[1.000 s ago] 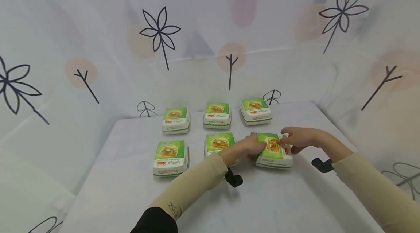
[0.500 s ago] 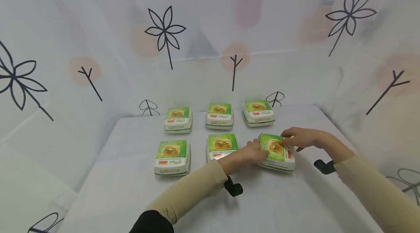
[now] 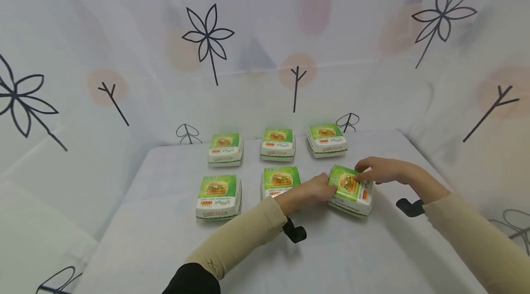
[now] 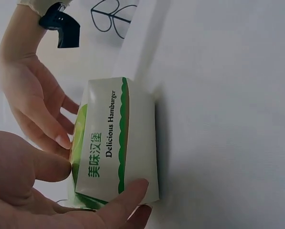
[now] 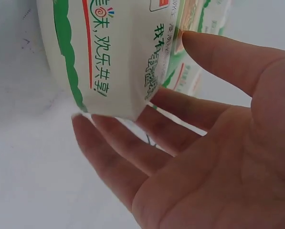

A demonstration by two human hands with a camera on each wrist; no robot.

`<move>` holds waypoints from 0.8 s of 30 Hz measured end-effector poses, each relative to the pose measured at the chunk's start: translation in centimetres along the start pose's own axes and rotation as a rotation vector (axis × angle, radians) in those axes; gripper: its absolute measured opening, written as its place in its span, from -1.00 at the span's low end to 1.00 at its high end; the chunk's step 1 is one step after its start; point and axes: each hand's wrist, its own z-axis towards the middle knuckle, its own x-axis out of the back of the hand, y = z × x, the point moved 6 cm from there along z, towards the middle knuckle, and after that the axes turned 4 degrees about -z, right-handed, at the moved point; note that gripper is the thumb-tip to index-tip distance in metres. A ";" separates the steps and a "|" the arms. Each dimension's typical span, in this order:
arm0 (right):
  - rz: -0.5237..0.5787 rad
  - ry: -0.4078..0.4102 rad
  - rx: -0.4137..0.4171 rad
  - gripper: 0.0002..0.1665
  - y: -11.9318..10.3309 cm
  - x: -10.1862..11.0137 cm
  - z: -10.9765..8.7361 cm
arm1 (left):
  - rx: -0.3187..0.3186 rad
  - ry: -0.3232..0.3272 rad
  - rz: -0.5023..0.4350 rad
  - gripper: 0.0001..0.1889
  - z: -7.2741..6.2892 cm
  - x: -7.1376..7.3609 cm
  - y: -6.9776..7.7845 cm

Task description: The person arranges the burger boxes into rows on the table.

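Note:
In the head view both hands hold a green and white hamburger box (image 3: 349,189) at the right of the near row. My left hand (image 3: 318,190) grips its left side. The left wrist view shows the left thumb (image 4: 54,166) at the lid's edge and a finger along the side wall. On the other side, my right hand (image 3: 381,170) holds the box's far right corner. In the right wrist view the right thumb (image 5: 214,52) presses the lid's edge, while the fingers reach round the corner. The box sits turned at an angle on the white table.
Several matching boxes stand in two rows: a near-left box (image 3: 218,197), a near-middle box (image 3: 281,179) partly behind the left forearm, and a far row with a left box (image 3: 225,150), middle box (image 3: 278,144) and right box (image 3: 327,140). A patterned cloth (image 3: 256,96) hangs behind.
The held box has turned clockwise as seen from above, its near right corner swinging toward me. Both hands have stayed on it. The head view has shifted slightly; the other boxes have not moved.

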 end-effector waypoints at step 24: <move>0.059 -0.074 -0.066 -0.29 0.6 -0.1 0.4 | 0.024 0.078 0.186 -0.43 0.2 -0.2 0.5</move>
